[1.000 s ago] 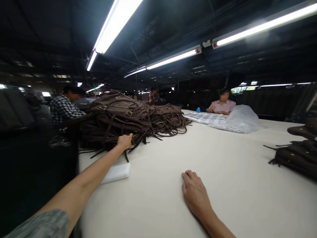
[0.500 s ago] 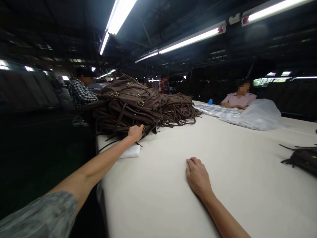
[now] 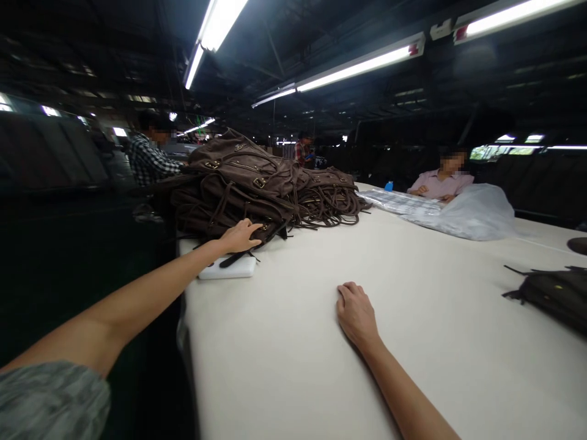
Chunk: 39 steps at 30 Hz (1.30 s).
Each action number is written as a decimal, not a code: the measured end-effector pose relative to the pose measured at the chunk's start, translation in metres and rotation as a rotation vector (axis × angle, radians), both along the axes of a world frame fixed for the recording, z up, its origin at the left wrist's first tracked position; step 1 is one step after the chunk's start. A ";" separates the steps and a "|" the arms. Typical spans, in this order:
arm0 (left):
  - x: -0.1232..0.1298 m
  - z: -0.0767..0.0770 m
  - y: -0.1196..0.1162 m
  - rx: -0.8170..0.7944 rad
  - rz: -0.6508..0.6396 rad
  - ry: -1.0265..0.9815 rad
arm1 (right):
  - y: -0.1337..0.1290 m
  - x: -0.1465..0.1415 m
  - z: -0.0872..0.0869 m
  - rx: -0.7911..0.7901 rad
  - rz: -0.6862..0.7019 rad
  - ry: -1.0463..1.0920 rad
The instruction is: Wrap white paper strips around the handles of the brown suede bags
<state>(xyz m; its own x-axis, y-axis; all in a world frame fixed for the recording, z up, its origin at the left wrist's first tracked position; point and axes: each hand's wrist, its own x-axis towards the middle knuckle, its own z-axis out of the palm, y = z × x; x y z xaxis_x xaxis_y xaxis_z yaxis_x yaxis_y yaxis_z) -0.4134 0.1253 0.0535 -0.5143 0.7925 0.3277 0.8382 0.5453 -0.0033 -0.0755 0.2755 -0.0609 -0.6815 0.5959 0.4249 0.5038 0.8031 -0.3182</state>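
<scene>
A heap of dark brown bags [image 3: 257, 177] with straps and brass-coloured buckles lies at the far left of the white table [image 3: 293, 342]. My left hand [image 3: 241, 236] reaches to the lower front of this heap, its thumb and fingers apart around nothing. It is at the edge of the lowest bag; whether it touches the fabric I cannot tell. Just below it a white foam-like block [image 3: 238, 269] has a dark strap end lying across it. My right hand [image 3: 355, 310] rests on the tabletop, fingers curled in, with nothing visible in them.
Another dark bag [image 3: 554, 293] lies at the right edge. Clear plastic bags [image 3: 481, 214] are on the table's far side, near a person in a pink shirt [image 3: 440, 183]. A person in a checked shirt [image 3: 151, 159] stands behind the heap; another person [image 3: 302, 150] is farther back.
My left hand has let go of the bag's front edge and its fingers have spread, moving slightly left. More of the foam block shows. My right hand stays on the table.
</scene>
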 end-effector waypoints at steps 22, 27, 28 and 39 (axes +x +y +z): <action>0.025 -0.042 -0.101 -0.066 0.014 -0.248 | 0.000 0.004 0.001 -0.006 0.032 0.051; 0.059 -0.054 -0.118 -0.030 0.016 -0.265 | 0.001 0.003 0.002 -0.007 0.022 0.033; 0.065 -0.055 -0.121 -0.029 -0.001 -0.274 | 0.001 0.003 0.002 -0.007 0.022 0.030; 0.016 0.005 -0.077 0.256 -0.039 -0.312 | 0.003 0.003 -0.004 0.015 0.049 0.059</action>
